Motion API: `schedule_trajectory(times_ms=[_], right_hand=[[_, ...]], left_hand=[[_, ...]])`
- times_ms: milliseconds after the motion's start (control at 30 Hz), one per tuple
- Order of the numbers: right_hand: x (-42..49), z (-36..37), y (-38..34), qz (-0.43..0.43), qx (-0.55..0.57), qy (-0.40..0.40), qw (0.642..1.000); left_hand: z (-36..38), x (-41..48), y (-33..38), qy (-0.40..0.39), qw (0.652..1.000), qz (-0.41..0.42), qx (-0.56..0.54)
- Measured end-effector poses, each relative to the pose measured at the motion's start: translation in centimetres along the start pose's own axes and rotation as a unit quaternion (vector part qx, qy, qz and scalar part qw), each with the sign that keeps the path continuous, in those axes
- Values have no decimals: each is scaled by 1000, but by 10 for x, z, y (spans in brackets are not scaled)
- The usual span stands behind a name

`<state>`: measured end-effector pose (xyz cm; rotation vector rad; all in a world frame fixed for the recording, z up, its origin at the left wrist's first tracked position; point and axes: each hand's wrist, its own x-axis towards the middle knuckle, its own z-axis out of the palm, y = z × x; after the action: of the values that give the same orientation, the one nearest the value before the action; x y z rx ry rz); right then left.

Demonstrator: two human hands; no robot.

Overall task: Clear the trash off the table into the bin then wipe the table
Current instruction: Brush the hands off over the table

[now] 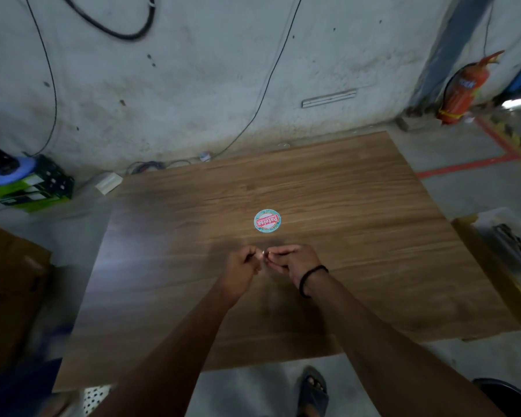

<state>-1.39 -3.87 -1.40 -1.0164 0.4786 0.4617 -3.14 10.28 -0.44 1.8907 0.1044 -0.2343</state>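
Observation:
A round paper lid with a red label and teal rim lies flat near the middle of the wooden table. Just in front of it my left hand and my right hand meet above the tabletop, fingers curled. Between their fingertips sits a tiny pale scrap; both hands pinch at it, though it is too small to make out. A black band circles my right wrist.
A dark round bin rim shows at the bottom right on the floor. A cardboard box with plastic wrap stands right of the table, another box on the left. A green crate and cables lie by the wall. My sandalled foot stands by the near edge.

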Motion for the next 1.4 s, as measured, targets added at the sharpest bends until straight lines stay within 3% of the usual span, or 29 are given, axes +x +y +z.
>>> schedule_trajectory(times_ms=[367,667,733,867,1000,1100,1233,1400], right_hand=[[-94,-21,31,-38,39,48,997],[-138,-34,47,-43,50,107,992],[-145,-44,49,-51,67,129,988],[-162,-76,39,-62,119,178,975],[-183,-117,15,-97,173,210,957],[-207,-167,3,-116,220,245,937],[-243,-249,0,-138,286,299,900],[-291,-371,8,-183,346,337,856]], left_hand=[[47,-77,5,39,988,90,123],[41,-113,-14,-129,961,188,158],[50,-121,-9,-138,971,167,103],[77,-132,7,-141,989,33,-27],[101,-121,15,-157,987,23,10],[151,-130,29,-174,980,65,76],[266,-163,77,-289,939,163,97],[413,-189,103,-348,919,175,54]])
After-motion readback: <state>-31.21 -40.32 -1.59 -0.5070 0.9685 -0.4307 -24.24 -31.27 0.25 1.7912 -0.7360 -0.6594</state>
